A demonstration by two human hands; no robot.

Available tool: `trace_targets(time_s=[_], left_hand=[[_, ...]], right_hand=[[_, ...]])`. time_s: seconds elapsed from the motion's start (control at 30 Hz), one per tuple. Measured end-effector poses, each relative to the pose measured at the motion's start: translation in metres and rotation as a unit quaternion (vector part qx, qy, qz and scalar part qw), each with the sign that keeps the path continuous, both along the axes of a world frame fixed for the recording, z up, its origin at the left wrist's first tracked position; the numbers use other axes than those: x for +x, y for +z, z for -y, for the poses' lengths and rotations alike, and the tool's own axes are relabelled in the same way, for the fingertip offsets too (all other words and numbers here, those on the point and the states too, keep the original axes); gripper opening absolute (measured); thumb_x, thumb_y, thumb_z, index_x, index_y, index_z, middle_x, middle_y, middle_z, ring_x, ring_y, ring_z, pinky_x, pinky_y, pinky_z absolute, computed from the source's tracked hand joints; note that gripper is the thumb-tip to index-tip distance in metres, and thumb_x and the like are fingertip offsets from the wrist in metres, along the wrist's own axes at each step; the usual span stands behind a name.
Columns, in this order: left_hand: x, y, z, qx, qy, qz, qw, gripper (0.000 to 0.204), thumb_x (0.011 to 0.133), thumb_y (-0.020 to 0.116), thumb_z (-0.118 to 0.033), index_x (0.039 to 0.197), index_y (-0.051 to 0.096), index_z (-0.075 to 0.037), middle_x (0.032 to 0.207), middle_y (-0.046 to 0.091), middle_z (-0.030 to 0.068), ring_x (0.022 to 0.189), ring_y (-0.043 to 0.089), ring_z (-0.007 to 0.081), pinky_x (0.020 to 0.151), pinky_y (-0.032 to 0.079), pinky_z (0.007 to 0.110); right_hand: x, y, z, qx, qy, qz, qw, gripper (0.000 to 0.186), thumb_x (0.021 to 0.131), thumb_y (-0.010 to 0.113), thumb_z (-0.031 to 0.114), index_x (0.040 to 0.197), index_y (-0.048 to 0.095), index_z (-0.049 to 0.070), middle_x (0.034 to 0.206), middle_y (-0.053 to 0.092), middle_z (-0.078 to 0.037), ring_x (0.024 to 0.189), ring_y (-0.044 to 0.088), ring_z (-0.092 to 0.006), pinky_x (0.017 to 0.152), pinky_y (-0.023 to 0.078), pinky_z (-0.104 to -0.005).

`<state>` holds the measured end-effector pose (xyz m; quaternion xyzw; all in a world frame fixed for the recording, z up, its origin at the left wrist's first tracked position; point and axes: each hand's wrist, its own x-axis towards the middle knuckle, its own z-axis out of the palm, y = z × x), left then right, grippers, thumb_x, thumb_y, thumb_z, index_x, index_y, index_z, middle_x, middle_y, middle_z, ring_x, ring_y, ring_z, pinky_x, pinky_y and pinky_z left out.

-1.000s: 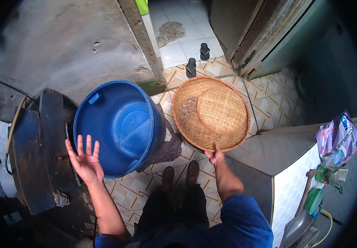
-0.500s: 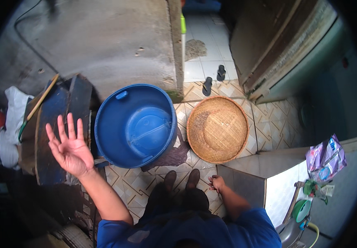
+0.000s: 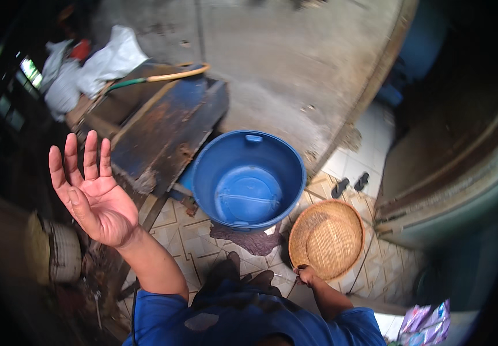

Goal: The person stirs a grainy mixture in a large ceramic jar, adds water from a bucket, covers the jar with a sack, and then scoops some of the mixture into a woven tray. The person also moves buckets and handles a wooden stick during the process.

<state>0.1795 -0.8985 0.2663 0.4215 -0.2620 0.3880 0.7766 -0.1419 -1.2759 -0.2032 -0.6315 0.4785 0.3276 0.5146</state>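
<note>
My left hand [image 3: 99, 199] is raised at the left, palm up, fingers stretched and apart, holding nothing. My right hand [image 3: 304, 274] is low beside the near-left rim of a round woven bamboo basket [image 3: 332, 236], overlapping that rim in the picture. Its fingers look curled; whether they touch the rim or hold something small I cannot make out. Left of the basket a large round blue plastic tub [image 3: 249, 214] stands on the tiled floor, its inside bare. A crumpled dark plastic bag [image 3: 249, 241] lies flat under its near edge.
An old wooden box-like piece [image 3: 157, 141] with a green and tan hose [image 3: 177, 75] and white sacks [image 3: 113, 60] stands back left. Black flip-flops [image 3: 340, 188] lie near the doorway. A purple packet [image 3: 425, 323] is at lower right, a pale bucket-like container [image 3: 61, 248] far left.
My view has turned left, so the tub and basket appear farther right and lower. My left hand stays raised and open. My right hand now appears against the basket's rim; before, it was apart from it.
</note>
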Motion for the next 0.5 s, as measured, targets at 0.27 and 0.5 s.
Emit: trace_targets(time_s=[0.27, 0.5], left_hand=[[-0.047, 0.001, -0.108, 0.202, 0.133, 0.096, 0.966, 0.05, 0.101, 0.046, -0.035, 0.139, 0.04, -0.003, 0.131, 0.053, 0.0246, 0.095, 0.062, 0.0298, 0.077, 0.05, 0.039], [-0.143, 0.022, -0.094, 0.458, 0.156, 0.067, 0.873, 0.03, 0.068, 0.08, -0.013, 0.095, 0.066, -0.012, 0.102, 0.063, 0.0148, 0.069, 0.064, 0.0221, 0.055, 0.05, 0.032]], right_hand=[[0.089, -0.04, -0.033, 0.011, 0.34, -0.028, 0.94, 0.048, 0.091, 0.071, 0.036, 0.126, 0.06, 0.006, 0.09, 0.063, -0.004, 0.081, 0.061, -0.0179, 0.067, 0.057, -0.0404], [0.165, -0.125, -0.074, 0.008, 0.764, 0.334, 0.552, 0.046, 0.099, 0.049, 0.034, 0.133, 0.057, 0.004, 0.116, 0.068, -0.018, 0.098, 0.067, -0.0308, 0.089, 0.052, -0.0387]])
